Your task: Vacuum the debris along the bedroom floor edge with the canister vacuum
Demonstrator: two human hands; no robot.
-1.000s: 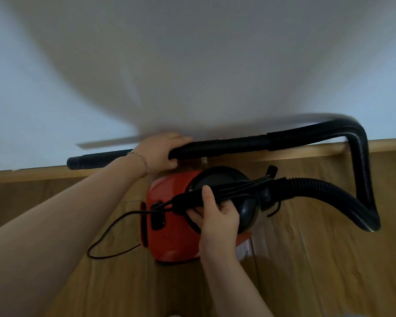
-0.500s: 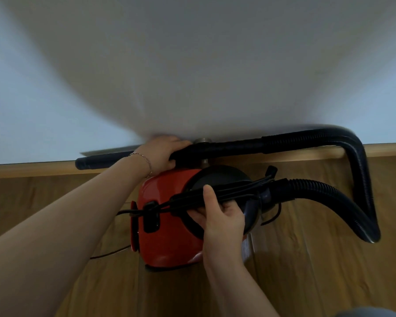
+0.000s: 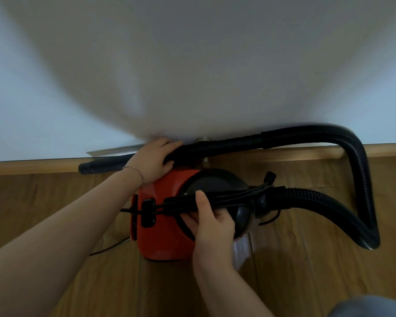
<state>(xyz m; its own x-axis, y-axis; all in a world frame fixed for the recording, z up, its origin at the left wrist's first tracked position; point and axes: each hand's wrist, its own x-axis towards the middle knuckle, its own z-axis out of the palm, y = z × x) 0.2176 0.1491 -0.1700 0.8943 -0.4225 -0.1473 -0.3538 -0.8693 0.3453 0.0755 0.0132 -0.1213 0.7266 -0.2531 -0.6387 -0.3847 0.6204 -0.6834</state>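
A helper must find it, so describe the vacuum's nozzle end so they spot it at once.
Look along the wooden skirting board below the white wall. The left hand holds a black tube there. The nozzle end is its smooth tip left of that hand, not the ribbed hose at right.

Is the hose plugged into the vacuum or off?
Plugged in: the hose runs into the vacuum just past the right hand.
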